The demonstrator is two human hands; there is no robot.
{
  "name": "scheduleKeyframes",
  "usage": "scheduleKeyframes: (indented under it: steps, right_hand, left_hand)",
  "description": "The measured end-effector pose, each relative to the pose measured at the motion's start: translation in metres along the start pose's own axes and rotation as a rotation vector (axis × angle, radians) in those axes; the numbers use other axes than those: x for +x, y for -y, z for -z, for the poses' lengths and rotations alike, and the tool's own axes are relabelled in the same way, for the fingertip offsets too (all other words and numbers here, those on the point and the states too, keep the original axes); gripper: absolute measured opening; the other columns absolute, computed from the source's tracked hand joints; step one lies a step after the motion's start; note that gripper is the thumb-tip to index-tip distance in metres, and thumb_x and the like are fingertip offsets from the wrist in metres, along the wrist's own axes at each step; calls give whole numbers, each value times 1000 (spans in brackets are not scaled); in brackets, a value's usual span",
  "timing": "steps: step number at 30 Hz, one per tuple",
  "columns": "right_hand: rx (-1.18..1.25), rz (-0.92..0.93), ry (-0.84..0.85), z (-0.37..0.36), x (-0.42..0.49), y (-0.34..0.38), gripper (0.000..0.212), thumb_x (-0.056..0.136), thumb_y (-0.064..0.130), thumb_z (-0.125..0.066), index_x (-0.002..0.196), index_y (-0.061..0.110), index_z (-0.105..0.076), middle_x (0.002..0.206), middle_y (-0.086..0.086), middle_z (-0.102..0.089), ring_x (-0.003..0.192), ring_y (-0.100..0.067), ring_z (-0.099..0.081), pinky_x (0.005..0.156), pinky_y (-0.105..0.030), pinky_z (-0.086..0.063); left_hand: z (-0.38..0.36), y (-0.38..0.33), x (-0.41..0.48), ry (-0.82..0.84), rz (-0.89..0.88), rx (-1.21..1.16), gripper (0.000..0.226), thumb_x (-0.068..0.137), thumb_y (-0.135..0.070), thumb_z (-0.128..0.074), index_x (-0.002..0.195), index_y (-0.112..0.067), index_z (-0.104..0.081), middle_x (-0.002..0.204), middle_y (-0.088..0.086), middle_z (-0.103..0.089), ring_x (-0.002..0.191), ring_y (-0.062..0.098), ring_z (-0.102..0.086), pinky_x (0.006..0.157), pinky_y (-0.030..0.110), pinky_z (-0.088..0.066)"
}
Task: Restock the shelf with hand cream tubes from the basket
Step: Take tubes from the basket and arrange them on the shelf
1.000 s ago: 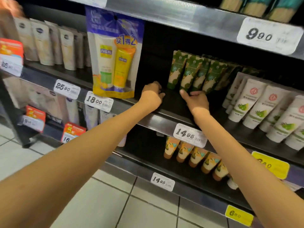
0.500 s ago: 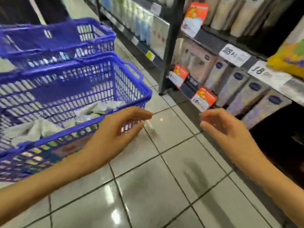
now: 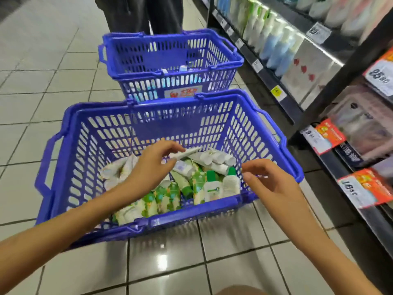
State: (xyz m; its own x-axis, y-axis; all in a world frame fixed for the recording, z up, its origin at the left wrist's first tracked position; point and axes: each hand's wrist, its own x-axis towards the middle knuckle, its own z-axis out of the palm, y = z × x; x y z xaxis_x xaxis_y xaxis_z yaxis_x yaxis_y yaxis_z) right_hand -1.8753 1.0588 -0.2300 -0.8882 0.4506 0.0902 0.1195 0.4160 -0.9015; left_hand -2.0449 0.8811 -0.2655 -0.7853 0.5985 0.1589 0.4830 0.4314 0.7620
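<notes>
A second blue basket (image 3: pixel 170 58) stands on the pale tiled floor (image 3: pixel 42 86); behind it, somebody's dark trousers (image 3: pixel 138 13) (legs only).

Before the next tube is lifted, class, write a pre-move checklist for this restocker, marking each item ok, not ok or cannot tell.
1. Stock in the near blue plastic basket: ok.
2. Reach to the green-and-white hand cream tubes: ok.
3. Position of the left hand, over the tubes: ok.
4. Its grip on the white tube by its fingertips: cannot tell.
5. Is the right hand free, holding nothing: ok.
6. Free slot on the dark metal shelving: cannot tell, out of view.
</notes>
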Motion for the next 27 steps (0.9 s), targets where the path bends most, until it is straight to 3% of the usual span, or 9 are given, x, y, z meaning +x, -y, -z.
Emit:
scheduleKeyframes:
  steps: [3, 6, 8, 10, 14, 19, 23, 27]
  right_hand:
    - [-74, -66, 50, -6, 23, -8, 18, 85, 12, -62, 84, 30, -63, 83, 16, -66, 78, 3, -60, 74, -8, -44]
    - [-162, -121, 82, -16, 51, -20, 13, 86, 13, -62, 83, 26, -63, 83, 15, -65, 73, 4, -57, 70, -7, -43]
    - [-274, -148, 66, -29, 70, -30, 4, 86, 14, -62, 87, 17, -64, 85, 6, -66, 78, -5, -58, 73, -13, -45]
    - [-412, -175, 95, -45, 82, -38, 12, 85, 15, -64, 95, 9, -65, 88, -3, -65, 83, -13, -58, 80, -23, -45]
    - [-447, -175, 348, -69, 91, -47, 18, 87, 17, -61, 102, 6, -64, 95, -9, -67, 88, -21, -61, 77, -23, -43]
    - [-422, -363, 602, -85, 113, -57, 28, 92, 23, -55, 108, 2, -63, 108, -13, -64, 100, -25, -60, 87, -32, -46]
    - [-428, -464, 797, -104, 122, -66, 34, 94, 23, -51, 112, -5, -57, 96, -15, -59, 86, -20, -52, 76, -30, -41]
    - [-552, -484, 1025, -120, 130, -76, 36, 95, 27, -48, 112, -3, -59, 111, -22, -62, 84, -17, -51, 71, -26, -40]
  left_hand:
    - [-20, 30, 15, 89, -3, 96, 28, 81, 7, -55, 104, -3, -64, 107, 11, -64, 105, 22, -57, 88, 23, -36]
    - [-24, 60, 21, 121, 83, 111, 29, 79, 11, -54, 103, 2, -65, 109, 16, -64, 108, 27, -55, 87, 24, -33]
    - [-20, 74, 26, 88, 130, 114, 30, 77, 12, -54, 101, 0, -66, 107, 15, -64, 105, 27, -55, 82, 21, -32]
    - [-19, 81, 32, 29, 176, 59, 29, 78, 11, -56, 102, -4, -65, 106, 13, -63, 101, 24, -56, 80, 12, -33]
    - [-24, 83, 34, 25, 275, -76, 25, 81, 5, -58, 103, -6, -65, 107, 7, -65, 94, 11, -56, 83, 13, -38]
    - [-41, 100, 9, 208, 400, 34, 15, 85, -7, -60, 99, -6, -64, 96, 9, -65, 91, 19, -59, 75, 22, -41]
    - [-45, 110, -2, 258, 522, 42, 20, 84, -8, -62, 104, -7, -63, 101, 8, -65, 92, 16, -57, 75, 21, -40]
    - [-55, 114, -13, 320, 608, 73, 22, 84, -4, -58, 106, -5, -61, 99, 9, -63, 95, 21, -59, 76, 22, -41]
